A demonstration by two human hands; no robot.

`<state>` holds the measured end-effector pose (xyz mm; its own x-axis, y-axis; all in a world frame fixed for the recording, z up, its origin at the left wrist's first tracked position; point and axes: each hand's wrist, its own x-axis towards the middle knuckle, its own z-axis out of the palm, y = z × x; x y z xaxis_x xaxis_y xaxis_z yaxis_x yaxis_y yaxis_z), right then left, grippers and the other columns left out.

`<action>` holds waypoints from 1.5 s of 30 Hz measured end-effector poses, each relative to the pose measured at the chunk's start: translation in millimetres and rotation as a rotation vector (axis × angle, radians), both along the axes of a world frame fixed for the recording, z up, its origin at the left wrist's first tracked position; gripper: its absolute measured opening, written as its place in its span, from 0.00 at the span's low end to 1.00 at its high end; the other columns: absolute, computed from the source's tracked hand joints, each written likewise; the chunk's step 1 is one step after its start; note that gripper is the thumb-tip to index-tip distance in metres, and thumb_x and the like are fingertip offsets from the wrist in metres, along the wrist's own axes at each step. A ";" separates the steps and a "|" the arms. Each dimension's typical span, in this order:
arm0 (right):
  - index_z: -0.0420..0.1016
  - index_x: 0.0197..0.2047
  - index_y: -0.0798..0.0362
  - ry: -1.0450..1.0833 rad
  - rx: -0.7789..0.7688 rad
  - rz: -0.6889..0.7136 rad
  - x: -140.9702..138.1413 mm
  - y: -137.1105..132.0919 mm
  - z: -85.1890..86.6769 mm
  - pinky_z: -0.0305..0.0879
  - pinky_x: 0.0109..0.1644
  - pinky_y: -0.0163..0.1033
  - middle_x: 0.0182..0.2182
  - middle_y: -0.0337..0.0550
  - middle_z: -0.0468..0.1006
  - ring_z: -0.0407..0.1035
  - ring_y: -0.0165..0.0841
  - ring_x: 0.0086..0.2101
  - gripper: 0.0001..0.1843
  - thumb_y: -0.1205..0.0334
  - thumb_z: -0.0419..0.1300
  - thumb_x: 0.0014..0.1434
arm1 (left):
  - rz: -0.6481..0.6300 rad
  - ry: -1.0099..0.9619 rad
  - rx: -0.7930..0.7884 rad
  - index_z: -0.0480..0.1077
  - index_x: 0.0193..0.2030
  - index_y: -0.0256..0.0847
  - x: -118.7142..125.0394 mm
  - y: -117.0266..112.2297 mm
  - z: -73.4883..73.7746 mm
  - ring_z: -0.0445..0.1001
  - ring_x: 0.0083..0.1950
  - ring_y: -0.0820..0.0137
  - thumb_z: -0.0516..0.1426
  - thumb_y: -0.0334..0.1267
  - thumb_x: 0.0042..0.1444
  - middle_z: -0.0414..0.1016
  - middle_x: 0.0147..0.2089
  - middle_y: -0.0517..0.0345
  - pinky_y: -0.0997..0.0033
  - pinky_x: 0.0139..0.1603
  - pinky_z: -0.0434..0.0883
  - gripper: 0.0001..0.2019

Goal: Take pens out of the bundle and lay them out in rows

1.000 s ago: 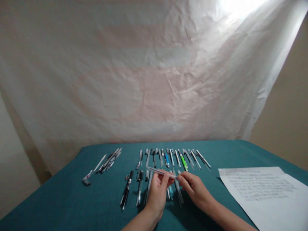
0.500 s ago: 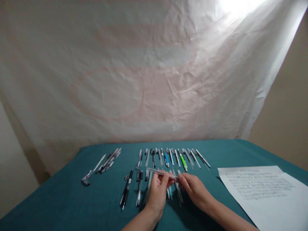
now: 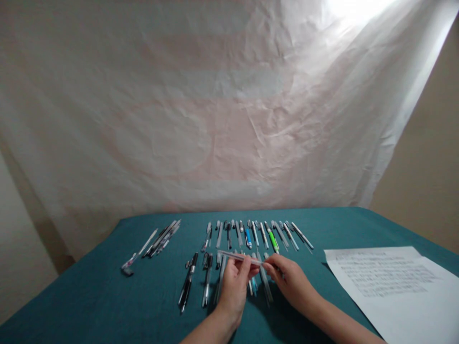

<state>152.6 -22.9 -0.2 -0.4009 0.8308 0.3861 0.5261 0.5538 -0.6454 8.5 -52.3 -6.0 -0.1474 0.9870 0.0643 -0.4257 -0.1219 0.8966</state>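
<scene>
A clear pen barrel (image 3: 233, 256) lies slantwise in the fingers of my left hand (image 3: 234, 282), its far end sticking out to the left. My right hand (image 3: 289, 277) pinches at the barrel's right end; the small part between those fingertips is mostly hidden. Below the hands lie pens and pen parts, among them a clear tube (image 3: 264, 279) and a pale blue piece (image 3: 254, 282), partly covered by my left hand. Left of my hands rest a black pen (image 3: 188, 284) and a clear pen with a black top (image 3: 208, 279).
Behind my hands runs a row of taken-apart pens, with a green pen (image 3: 272, 237) and a blue one (image 3: 248, 238). A bundle of pens (image 3: 163, 239) and a single pen (image 3: 138, 253) lie left. Written paper (image 3: 394, 286) covers the right side of the green cloth (image 3: 107, 306).
My right hand has shifted slightly left and its fingers have closed more at the barrel's end. My left hand has hardly moved.
</scene>
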 end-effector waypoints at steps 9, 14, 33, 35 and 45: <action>0.67 0.24 0.54 0.043 -0.097 0.028 0.0 2.7 -2.2 0.56 0.28 0.31 0.20 0.38 0.69 0.62 0.28 0.22 0.21 0.54 0.42 0.59 | 0.017 0.039 0.017 0.64 0.36 0.36 -0.1 1.9 -4.8 0.71 0.40 0.67 0.54 0.44 0.49 0.72 0.36 0.52 0.61 0.46 0.66 0.12; 0.68 0.33 0.55 0.136 -0.077 0.046 -0.7 3.5 -2.1 0.58 0.28 0.31 0.26 0.40 0.71 0.63 0.28 0.25 0.15 0.53 0.48 0.56 | 0.024 0.035 0.011 0.64 0.35 0.37 -0.3 1.5 -1.1 0.71 0.40 0.67 0.54 0.44 0.49 0.72 0.36 0.53 0.62 0.46 0.66 0.12; 0.68 0.29 0.56 0.234 -0.280 0.118 -0.5 3.1 0.4 0.57 0.24 0.29 0.20 0.37 0.67 0.61 0.26 0.21 0.20 0.50 0.45 0.57 | 0.014 0.050 -0.008 0.63 0.35 0.39 0.6 -0.2 0.1 0.71 0.41 0.67 0.53 0.44 0.50 0.72 0.36 0.53 0.62 0.45 0.66 0.11; 0.69 0.32 0.56 0.258 -0.245 0.117 -0.4 2.5 1.8 0.58 0.25 0.30 0.22 0.38 0.68 0.62 0.26 0.23 0.17 0.51 0.48 0.55 | 0.016 0.047 -0.004 0.63 0.35 0.39 0.6 0.5 -1.3 0.71 0.41 0.67 0.53 0.44 0.50 0.72 0.36 0.53 0.62 0.46 0.66 0.11; 0.70 0.38 0.55 0.274 -0.313 0.113 -1.4 4.3 -0.4 0.61 0.23 0.30 0.25 0.40 0.72 0.66 0.29 0.24 0.18 0.51 0.47 0.55 | 0.024 0.037 -0.013 0.64 0.35 0.38 0.4 1.2 -1.5 0.71 0.41 0.67 0.54 0.45 0.48 0.73 0.36 0.54 0.63 0.45 0.66 0.12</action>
<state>151.3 -18.5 -0.6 -0.4142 0.8812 0.2276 0.2592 0.3540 -0.8986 8.8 -51.0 -7.5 -0.1687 0.9840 0.0570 -0.3889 -0.1196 0.9135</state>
